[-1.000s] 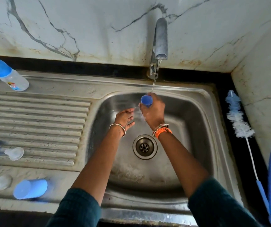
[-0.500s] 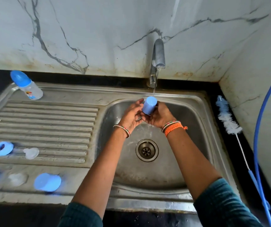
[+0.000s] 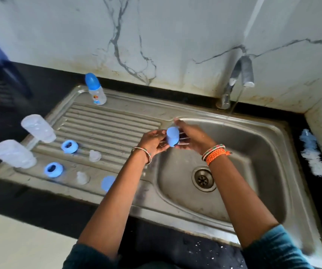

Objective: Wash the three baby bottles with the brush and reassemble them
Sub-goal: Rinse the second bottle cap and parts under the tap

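**Cap comes away from the tap**

I'm watching both hands meet at the left edge of the sink (image 3: 269, 136), right over the rim where the basin joins the draining board (image 3: 105, 125). The blue cap (image 3: 172, 139) sits between them: my right hand (image 3: 193, 139) cradles it from the far side, and my left hand (image 3: 153, 141) has its fingers (image 3: 161, 133) curled in against it. So both sets of fingers are closed on the cap, not spread.

Here's the change: a second ago that cap was up under the tap (image 3: 239, 78) in the right hand alone, with the left hand hanging loose beside it. Half a second ago the left joined in. Now the pair has drifted left, away from the thin stream that's running behind. To me, that looks like the rinse on this piece is over and it's headed for the board.

Waiting there are two clear bottle bodies (image 3: 37, 128) at the left edge, two blue collar rings (image 3: 69, 146), two clear teats (image 3: 95, 155) and a second blue cap (image 3: 107, 183), partly hidden by my left forearm. One assembled bottle (image 3: 95, 89) stands at the back. The brush (image 3: 315, 158) lies untouched on the counter to the right of the sink.

My judgement: two bottles' parts are nearly all washed and reassembly is close, while that standing bottle may still need doing.
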A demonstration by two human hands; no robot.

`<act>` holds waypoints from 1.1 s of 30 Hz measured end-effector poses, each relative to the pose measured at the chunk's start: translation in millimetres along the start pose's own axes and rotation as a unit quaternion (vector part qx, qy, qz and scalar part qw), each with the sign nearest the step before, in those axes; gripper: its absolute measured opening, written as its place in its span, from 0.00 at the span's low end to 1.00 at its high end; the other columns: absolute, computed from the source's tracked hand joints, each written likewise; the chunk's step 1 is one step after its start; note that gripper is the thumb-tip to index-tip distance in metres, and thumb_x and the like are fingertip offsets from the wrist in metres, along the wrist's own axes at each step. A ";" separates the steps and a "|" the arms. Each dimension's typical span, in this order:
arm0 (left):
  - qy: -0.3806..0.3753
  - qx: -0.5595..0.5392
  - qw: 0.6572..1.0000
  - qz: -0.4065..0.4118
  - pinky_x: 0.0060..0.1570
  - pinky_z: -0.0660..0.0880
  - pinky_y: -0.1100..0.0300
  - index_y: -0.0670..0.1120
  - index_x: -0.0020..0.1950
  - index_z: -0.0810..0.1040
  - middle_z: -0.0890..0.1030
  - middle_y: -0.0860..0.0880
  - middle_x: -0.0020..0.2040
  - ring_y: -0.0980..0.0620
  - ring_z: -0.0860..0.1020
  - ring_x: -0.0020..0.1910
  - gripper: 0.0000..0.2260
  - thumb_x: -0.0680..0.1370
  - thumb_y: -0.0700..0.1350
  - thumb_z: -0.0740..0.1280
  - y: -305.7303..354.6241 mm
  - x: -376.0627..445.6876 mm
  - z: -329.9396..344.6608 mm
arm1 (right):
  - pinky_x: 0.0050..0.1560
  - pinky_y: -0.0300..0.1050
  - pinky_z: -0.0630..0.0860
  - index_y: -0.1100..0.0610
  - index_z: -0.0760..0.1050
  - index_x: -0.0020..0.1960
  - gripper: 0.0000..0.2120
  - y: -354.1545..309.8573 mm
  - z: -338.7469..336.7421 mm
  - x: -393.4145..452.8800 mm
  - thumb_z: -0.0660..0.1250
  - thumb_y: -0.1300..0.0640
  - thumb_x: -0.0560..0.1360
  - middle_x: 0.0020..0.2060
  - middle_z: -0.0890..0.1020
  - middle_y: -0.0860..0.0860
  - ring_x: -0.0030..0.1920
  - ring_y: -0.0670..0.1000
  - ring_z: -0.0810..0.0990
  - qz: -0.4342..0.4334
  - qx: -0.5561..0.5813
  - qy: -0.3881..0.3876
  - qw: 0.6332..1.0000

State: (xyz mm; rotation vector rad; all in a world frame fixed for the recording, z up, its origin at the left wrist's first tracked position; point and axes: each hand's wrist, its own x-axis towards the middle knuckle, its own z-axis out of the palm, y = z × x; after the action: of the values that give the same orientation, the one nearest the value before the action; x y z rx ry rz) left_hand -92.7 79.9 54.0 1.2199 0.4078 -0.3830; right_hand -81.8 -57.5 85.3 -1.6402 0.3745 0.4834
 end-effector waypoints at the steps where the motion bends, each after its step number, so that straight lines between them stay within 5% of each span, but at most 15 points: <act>1: 0.002 0.021 1.000 -0.003 0.35 0.79 0.63 0.46 0.44 0.75 0.78 0.45 0.41 0.54 0.80 0.32 0.07 0.80 0.39 0.61 8.2 -3.6 -16.3 | 0.40 0.44 0.81 0.63 0.77 0.48 0.13 -3.8 14.9 -1.4 0.67 0.52 0.77 0.45 0.81 0.60 0.39 0.54 0.81 0.006 -0.001 -0.040 0.999; 5: -0.008 0.163 0.985 -0.056 0.38 0.77 0.64 0.46 0.43 0.74 0.77 0.46 0.42 0.55 0.75 0.39 0.08 0.81 0.45 0.61 42.2 -23.3 -82.0 | 0.37 0.38 0.81 0.71 0.74 0.58 0.15 -5.4 70.4 4.8 0.68 0.62 0.76 0.48 0.78 0.62 0.39 0.53 0.79 0.022 -0.053 -0.140 0.988; 9: 0.002 0.286 0.956 -0.066 0.38 0.76 0.66 0.43 0.41 0.74 0.78 0.48 0.38 0.56 0.75 0.38 0.06 0.78 0.41 0.65 57.8 -33.0 -126.4 | 0.34 0.38 0.81 0.71 0.75 0.53 0.11 -5.8 114.3 6.6 0.69 0.66 0.74 0.47 0.77 0.62 0.38 0.54 0.80 0.057 -0.073 -0.206 0.974; 11: -0.003 0.281 0.957 -0.074 0.33 0.77 0.69 0.42 0.40 0.75 0.79 0.49 0.35 0.55 0.76 0.38 0.06 0.77 0.37 0.65 58.2 -35.4 -137.3 | 0.34 0.38 0.81 0.70 0.75 0.48 0.06 -4.1 131.2 5.1 0.69 0.68 0.73 0.43 0.77 0.60 0.38 0.53 0.79 0.071 -0.088 -0.208 0.972; 18: -0.018 0.298 0.950 -0.087 0.35 0.78 0.65 0.40 0.50 0.74 0.77 0.44 0.42 0.53 0.77 0.41 0.05 0.76 0.32 0.65 44.8 -35.7 -148.0 | 0.46 0.42 0.79 0.69 0.76 0.59 0.16 3.2 144.1 2.2 0.70 0.68 0.73 0.39 0.78 0.56 0.39 0.51 0.78 0.042 -0.192 -0.186 0.963; 21: 0.002 0.410 0.909 -0.070 0.38 0.74 0.60 0.45 0.51 0.75 0.77 0.45 0.44 0.50 0.74 0.41 0.08 0.75 0.38 0.70 48.2 -30.6 -142.2 | 0.48 0.44 0.78 0.64 0.74 0.61 0.16 2.1 131.5 -3.9 0.69 0.63 0.74 0.42 0.74 0.56 0.45 0.52 0.74 0.027 -0.206 -0.171 0.963; 24: 0.064 0.511 0.853 0.084 0.46 0.73 0.58 0.44 0.53 0.78 0.79 0.44 0.46 0.48 0.77 0.46 0.12 0.71 0.42 0.74 58.0 -17.3 -115.3 | 0.37 0.41 0.77 0.58 0.77 0.54 0.07 5.2 92.0 -3.0 0.67 0.59 0.76 0.40 0.75 0.53 0.40 0.48 0.75 -0.003 -0.165 -0.108 0.980; 27: 0.025 0.478 0.847 0.232 0.49 0.74 0.57 0.40 0.50 0.81 0.82 0.42 0.46 0.50 0.79 0.45 0.08 0.72 0.37 0.70 54.5 -2.7 -48.4 | 0.29 0.37 0.77 0.59 0.78 0.47 0.04 13.3 18.2 4.6 0.65 0.62 0.76 0.36 0.78 0.53 0.34 0.46 0.77 -0.031 -0.131 0.035 0.990; 31: -0.122 0.380 0.904 0.150 0.29 0.75 0.63 0.45 0.46 0.78 0.78 0.52 0.38 0.62 0.75 0.32 0.07 0.76 0.34 0.64 0.3 30.1 50.0 | 0.48 0.53 0.80 0.59 0.79 0.37 0.09 30.3 -88.7 21.1 0.65 0.60 0.74 0.36 0.82 0.59 0.44 0.58 0.83 -0.036 -0.180 0.251 0.950; 33: -0.140 0.346 0.925 0.079 0.30 0.76 0.62 0.50 0.40 0.73 0.75 0.52 0.37 0.58 0.73 0.32 0.10 0.76 0.36 0.66 -32.0 55.4 88.5 | 0.51 0.47 0.76 0.61 0.81 0.40 0.08 31.3 -125.4 25.8 0.65 0.60 0.74 0.39 0.83 0.61 0.48 0.59 0.82 -0.043 -0.213 0.317 0.923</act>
State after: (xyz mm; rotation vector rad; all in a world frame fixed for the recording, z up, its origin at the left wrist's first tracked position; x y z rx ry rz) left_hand -52.0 -17.5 26.0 1.8396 -0.0948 -0.5792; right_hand -63.8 -184.8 56.5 -2.2184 0.7062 -0.0632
